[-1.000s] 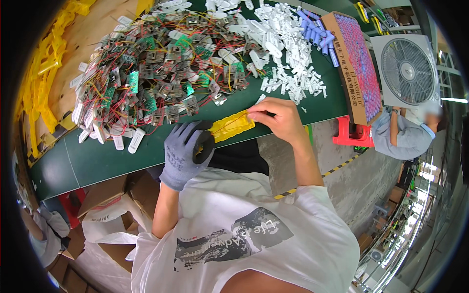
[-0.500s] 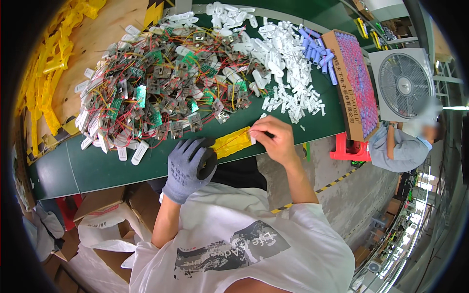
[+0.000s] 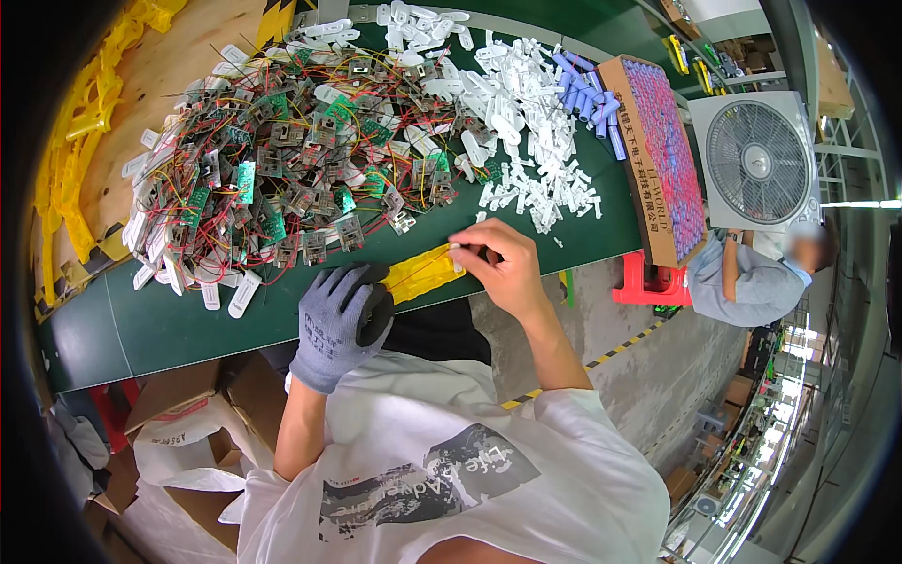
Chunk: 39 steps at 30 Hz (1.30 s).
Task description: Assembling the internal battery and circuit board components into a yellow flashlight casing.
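My left hand [image 3: 336,322], in a grey knit glove, grips the left end of a flat yellow plastic strip [image 3: 421,271] lying at the near edge of the green table [image 3: 141,324]. My bare right hand [image 3: 498,268] pinches a small white piece against the strip's right end. Just beyond the strip lies a big heap of small green circuit boards with coloured wires [image 3: 282,169]. To the right of the heap is a scatter of white plastic clips [image 3: 531,160].
Purple cylinder cells [image 3: 587,99] lie beside a box packed with more cells [image 3: 658,141]. Yellow plastic strips [image 3: 66,160] pile at the far left. A white fan [image 3: 756,160], a red stool [image 3: 648,282] and a seated person [image 3: 752,282] are to the right. Cardboard boxes and bags [image 3: 178,432] sit below the table.
Both hands and the yellow strip have stayed together at the table edge; the right hand's fingers have shifted slightly along the strip's right end. The view has tilted a little.
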Available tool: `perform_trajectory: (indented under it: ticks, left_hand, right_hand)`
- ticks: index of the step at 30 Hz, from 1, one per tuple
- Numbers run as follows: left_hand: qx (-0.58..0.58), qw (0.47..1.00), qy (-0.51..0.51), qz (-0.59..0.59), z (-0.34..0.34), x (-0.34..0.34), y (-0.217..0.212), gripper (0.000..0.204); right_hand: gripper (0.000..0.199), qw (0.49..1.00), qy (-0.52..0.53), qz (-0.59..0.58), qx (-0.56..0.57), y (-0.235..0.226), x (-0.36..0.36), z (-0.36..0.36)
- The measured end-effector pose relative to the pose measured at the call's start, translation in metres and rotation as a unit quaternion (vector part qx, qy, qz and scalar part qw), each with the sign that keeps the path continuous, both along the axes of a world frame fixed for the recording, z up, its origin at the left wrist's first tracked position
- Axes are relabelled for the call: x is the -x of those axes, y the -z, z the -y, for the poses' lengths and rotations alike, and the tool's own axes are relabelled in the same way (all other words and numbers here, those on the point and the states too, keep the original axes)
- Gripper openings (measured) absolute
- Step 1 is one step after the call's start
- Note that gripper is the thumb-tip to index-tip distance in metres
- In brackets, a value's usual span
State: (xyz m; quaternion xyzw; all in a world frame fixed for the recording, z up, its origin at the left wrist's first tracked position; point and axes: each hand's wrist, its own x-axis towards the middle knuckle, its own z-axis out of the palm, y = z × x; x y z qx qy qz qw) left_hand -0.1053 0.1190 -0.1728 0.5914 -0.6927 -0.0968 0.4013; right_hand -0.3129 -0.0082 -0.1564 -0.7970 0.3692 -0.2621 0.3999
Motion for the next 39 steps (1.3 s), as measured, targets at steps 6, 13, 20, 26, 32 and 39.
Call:
perform_trajectory:
  ticks: [6, 13, 20, 26, 32, 39]
  left_hand:
    - [0.003, 1.0, 0.0, -0.012, -0.002, 0.0, -0.001, 0.026]
    - [-0.001, 1.0, 0.003, -0.003, -0.002, 0.002, -0.001, 0.026]
    - [0.007, 1.0, 0.007, -0.007, -0.001, 0.0, 0.001, 0.027]
    - [-0.005, 1.0, 0.005, -0.003, -0.002, 0.0, 0.001, 0.029]
    - [0.006, 1.0, 0.005, -0.012, -0.001, -0.001, 0.003, 0.027]
    - [-0.007, 0.999, 0.004, -0.034, 0.002, 0.002, -0.007, 0.024]
  right_hand:
    - [0.03, 0.99, 0.011, -0.045, -0.136, -0.015, -0.007, 0.003]
    - [0.015, 0.985, 0.159, -0.01, 0.059, -0.032, -0.004, 0.058]
    - [0.023, 0.96, 0.105, -0.165, 0.202, -0.024, -0.016, 0.116]
    - [0.022, 0.968, 0.153, -0.116, 0.162, -0.016, -0.001, 0.136]
    - [0.019, 0.894, 0.334, -0.208, 0.216, -0.035, 0.036, 0.185]
    - [0.017, 0.85, 0.211, -0.33, 0.353, -0.032, 0.069, 0.241]
